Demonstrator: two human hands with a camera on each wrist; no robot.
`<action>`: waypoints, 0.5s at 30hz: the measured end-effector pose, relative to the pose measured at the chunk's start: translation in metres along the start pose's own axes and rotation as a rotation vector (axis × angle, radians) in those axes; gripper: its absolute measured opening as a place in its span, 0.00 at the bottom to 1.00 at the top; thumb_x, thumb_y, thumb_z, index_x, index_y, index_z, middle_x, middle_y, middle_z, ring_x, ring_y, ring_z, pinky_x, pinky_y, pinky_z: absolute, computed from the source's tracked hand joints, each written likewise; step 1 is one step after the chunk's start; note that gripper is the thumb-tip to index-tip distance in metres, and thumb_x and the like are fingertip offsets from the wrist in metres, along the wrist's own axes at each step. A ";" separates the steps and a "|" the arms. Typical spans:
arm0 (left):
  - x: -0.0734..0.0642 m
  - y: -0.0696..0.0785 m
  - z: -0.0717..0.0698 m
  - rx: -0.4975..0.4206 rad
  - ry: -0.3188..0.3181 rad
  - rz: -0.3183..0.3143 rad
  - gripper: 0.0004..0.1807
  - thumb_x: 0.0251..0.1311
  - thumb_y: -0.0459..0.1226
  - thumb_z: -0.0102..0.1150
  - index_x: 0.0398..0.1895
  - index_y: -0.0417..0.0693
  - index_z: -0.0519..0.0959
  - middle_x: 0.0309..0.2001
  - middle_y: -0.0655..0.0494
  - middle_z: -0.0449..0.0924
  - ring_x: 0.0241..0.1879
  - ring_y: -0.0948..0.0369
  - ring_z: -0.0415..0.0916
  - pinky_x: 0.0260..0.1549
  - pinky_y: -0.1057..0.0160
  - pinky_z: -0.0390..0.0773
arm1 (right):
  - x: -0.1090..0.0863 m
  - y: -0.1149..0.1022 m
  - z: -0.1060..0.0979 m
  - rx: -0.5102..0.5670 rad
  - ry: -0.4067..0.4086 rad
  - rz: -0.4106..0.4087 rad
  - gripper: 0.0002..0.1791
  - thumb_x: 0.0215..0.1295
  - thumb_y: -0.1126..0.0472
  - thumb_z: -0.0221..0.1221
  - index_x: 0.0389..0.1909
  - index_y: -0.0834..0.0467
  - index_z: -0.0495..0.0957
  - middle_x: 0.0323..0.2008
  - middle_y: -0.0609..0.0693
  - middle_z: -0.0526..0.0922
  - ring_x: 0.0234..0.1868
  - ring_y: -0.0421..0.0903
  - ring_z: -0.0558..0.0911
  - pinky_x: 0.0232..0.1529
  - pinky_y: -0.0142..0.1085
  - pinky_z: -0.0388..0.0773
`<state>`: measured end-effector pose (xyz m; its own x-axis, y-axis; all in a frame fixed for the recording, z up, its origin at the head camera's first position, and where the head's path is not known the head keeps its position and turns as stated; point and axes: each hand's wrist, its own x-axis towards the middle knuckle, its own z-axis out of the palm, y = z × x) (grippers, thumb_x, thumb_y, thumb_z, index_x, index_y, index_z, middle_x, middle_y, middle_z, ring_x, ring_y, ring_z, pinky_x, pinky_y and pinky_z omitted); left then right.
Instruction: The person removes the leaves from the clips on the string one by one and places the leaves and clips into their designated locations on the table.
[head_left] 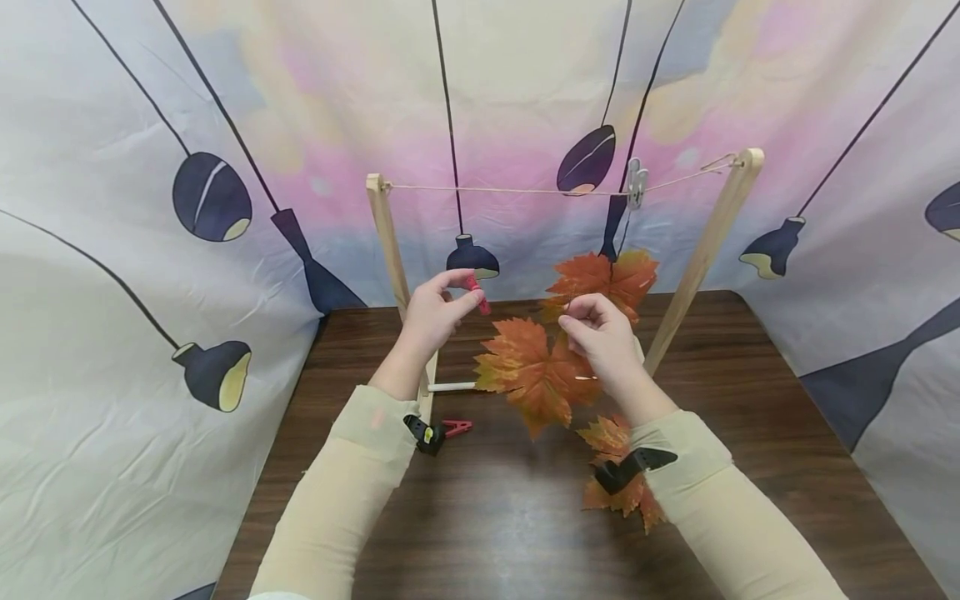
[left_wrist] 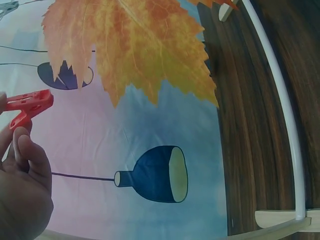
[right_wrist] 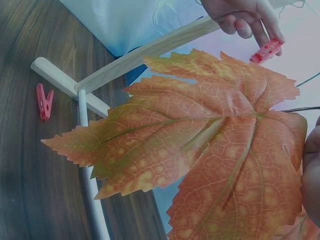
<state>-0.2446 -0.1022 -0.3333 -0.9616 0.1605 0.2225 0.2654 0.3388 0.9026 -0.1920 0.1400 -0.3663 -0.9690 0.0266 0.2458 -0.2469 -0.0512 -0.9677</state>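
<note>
Mid-frame, the left fingers (head_left: pixel 452 277) pinch a red clip (head_left: pixel 483 307), the right fingers (head_left: pixel 588 303) an orange leaf (head_left: pixel 531 371) by its stem (right_wrist: pixel 300 108); lower right, a wrist camera (head_left: pixel 618 475) partly hides another leaf (head_left: pixel 602 439).

Beyond a large orange leaf (right_wrist: pixel 215 137), the left hand (right_wrist: pixel 242 12) pinches a red clothespin (right_wrist: pixel 267 50).

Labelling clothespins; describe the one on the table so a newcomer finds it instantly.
Find the wooden frame standing on the dark brown table. Beside its left foot lies the red clothespin. Unlike the other red clothespin, pinched in the left hand, and the pale clip up on the string, it lies on the table itself.
</note>
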 end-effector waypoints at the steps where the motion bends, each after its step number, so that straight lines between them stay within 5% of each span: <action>1: 0.000 -0.001 0.000 0.004 -0.014 -0.007 0.21 0.58 0.44 0.63 0.56 0.55 0.76 0.43 0.56 0.75 0.17 0.59 0.63 0.16 0.64 0.67 | 0.000 0.000 -0.001 -0.003 0.005 0.001 0.06 0.63 0.66 0.58 0.38 0.56 0.72 0.36 0.48 0.75 0.23 0.41 0.73 0.25 0.29 0.73; 15: -0.004 -0.012 0.001 0.079 -0.102 0.002 0.19 0.59 0.42 0.61 0.54 0.50 0.77 0.43 0.54 0.71 0.23 0.57 0.66 0.17 0.62 0.71 | -0.004 0.003 -0.010 -0.025 0.041 -0.022 0.07 0.63 0.67 0.58 0.39 0.62 0.71 0.29 0.46 0.74 0.22 0.40 0.72 0.24 0.29 0.72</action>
<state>-0.2435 -0.1064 -0.3457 -0.9502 0.2533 0.1817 0.2755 0.4096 0.8697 -0.1892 0.1497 -0.3707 -0.9617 0.0687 0.2654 -0.2676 -0.0252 -0.9632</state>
